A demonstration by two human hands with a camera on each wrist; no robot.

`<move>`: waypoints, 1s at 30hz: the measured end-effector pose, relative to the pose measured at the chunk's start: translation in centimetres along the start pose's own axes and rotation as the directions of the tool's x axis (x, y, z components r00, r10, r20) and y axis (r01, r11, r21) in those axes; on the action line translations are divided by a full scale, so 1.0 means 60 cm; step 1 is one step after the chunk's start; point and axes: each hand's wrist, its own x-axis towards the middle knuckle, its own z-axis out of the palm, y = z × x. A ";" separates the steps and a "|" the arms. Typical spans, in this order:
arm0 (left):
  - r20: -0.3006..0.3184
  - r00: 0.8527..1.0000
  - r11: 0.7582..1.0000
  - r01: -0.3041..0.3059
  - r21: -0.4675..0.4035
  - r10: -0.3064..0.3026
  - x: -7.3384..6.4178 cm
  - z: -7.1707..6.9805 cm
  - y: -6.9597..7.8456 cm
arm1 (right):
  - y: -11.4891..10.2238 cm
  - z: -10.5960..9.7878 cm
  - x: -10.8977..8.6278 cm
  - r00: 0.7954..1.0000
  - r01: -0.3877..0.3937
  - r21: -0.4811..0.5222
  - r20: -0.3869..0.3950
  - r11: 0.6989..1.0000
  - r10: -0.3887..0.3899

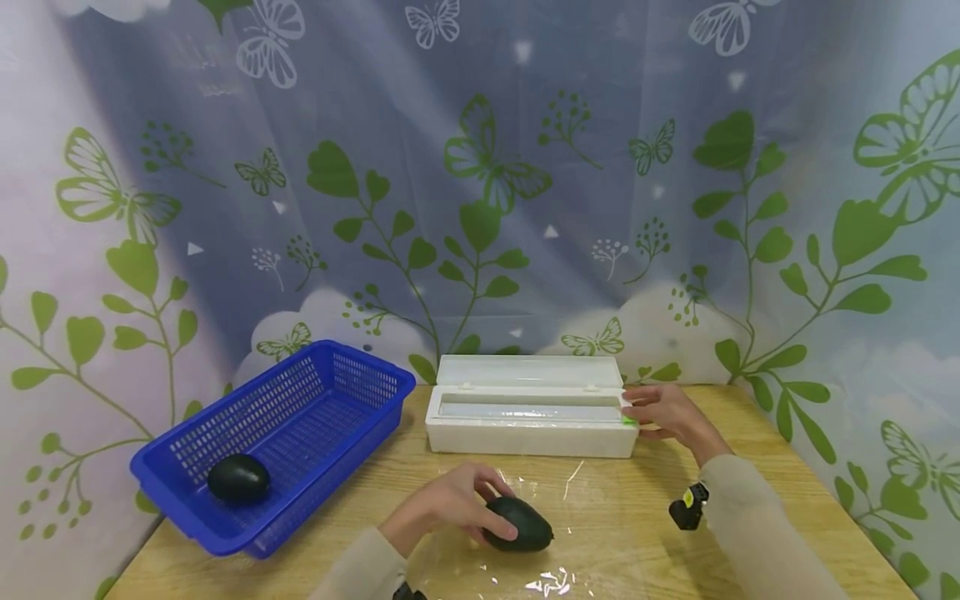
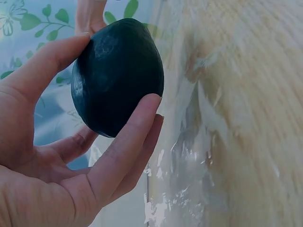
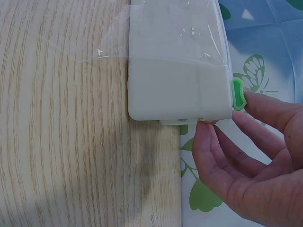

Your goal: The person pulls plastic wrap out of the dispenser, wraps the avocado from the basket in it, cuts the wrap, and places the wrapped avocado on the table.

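My left hand [image 1: 456, 498] holds a dark green avocado [image 1: 525, 527] over the table, its thumb and fingers around the fruit's sides. Clear cling film [image 1: 581, 487] stretches from the white cling film dispenser [image 1: 525, 440] toward me, spread beneath the avocado. The dispenser's lid [image 1: 528, 371] stands up, and the film roll [image 1: 517, 412] shows inside. My right hand [image 1: 670, 414] grips the dispenser's right end. In the right wrist view, one digit rests against the green slide cutter [image 3: 238, 94], while other fingertips touch the end face of the box.
To the left, a blue plastic basket [image 1: 367, 421] stands at an angle with another avocado [image 1: 238, 478] inside. The wooden table [image 1: 750, 433] meets a patterned curtain [image 1: 570, 275] behind the dispenser and along both sides.
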 end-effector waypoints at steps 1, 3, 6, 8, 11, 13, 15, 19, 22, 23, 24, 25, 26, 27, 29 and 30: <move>0.004 1.000 1.000 0.001 0.006 -0.001 0.001 0.002 0.000 | 0.000 0.000 0.000 1.000 -0.001 0.000 -0.001 1.000 0.001; 0.004 1.000 1.000 0.005 0.016 -0.005 0.003 0.006 -0.001 | 0.000 -0.001 0.000 1.000 -0.003 0.002 -0.001 1.000 0.003; -0.003 1.000 1.000 0.014 0.022 -0.014 0.006 0.012 -0.002 | 0.000 0.000 0.001 1.000 -0.003 0.001 -0.006 1.000 0.004; -0.012 1.000 1.000 0.025 0.015 -0.025 0.008 0.016 -0.003 | 0.000 0.000 0.001 1.000 -0.002 -0.002 -0.010 1.000 0.002; -0.021 0.999 0.999 0.042 -0.003 -0.042 0.010 0.022 -0.003 | -0.002 0.002 0.000 1.000 -0.007 0.001 -0.016 1.000 0.007; -0.022 0.999 0.999 0.048 -0.017 -0.049 0.012 0.025 -0.004 | -0.003 0.002 0.000 1.000 -0.006 -0.006 -0.015 1.000 0.006; -0.023 0.998 0.998 0.054 -0.017 -0.054 0.013 0.028 -0.006 | -0.003 0.002 0.000 1.000 -0.009 -0.005 -0.015 1.000 0.009; -0.025 0.998 0.999 0.050 -0.017 -0.050 0.014 0.035 -0.010 | -0.002 0.001 0.000 1.000 -0.017 0.006 -0.019 1.000 0.017; -0.020 0.999 0.999 0.044 -0.022 -0.044 0.015 0.040 -0.011 | -0.002 0.001 0.000 1.000 -0.023 0.006 -0.019 1.000 0.023; -0.018 0.999 0.999 0.044 -0.022 -0.045 0.015 0.041 -0.011 | -0.003 0.000 0.001 0.999 -0.026 0.007 -0.021 1.000 0.027; -0.015 0.999 0.999 0.046 -0.022 -0.046 0.016 0.042 -0.011 | -0.003 0.001 0.002 0.999 -0.034 0.011 -0.026 0.999 0.034; -0.011 0.999 0.999 0.047 -0.024 -0.048 0.016 0.043 -0.011 | -0.003 0.001 0.002 0.999 -0.037 0.011 -0.026 0.999 0.037; -0.009 0.999 0.999 0.050 -0.021 -0.050 0.016 0.044 -0.010 | -0.003 0.001 0.003 0.999 -0.044 0.014 -0.030 0.999 0.044; -0.008 0.999 0.998 0.051 -0.024 -0.051 0.016 0.044 -0.010 | -0.003 0.001 0.004 0.998 -0.052 0.024 -0.038 0.998 0.053; -0.007 0.999 0.998 0.054 -0.031 -0.054 0.016 0.045 -0.010 | -0.003 0.002 0.004 0.997 -0.056 0.022 -0.042 0.998 0.057; -0.006 0.998 0.998 0.055 -0.033 -0.056 0.016 0.045 -0.010 | -0.003 0.002 0.004 0.998 -0.055 0.022 -0.042 0.998 0.056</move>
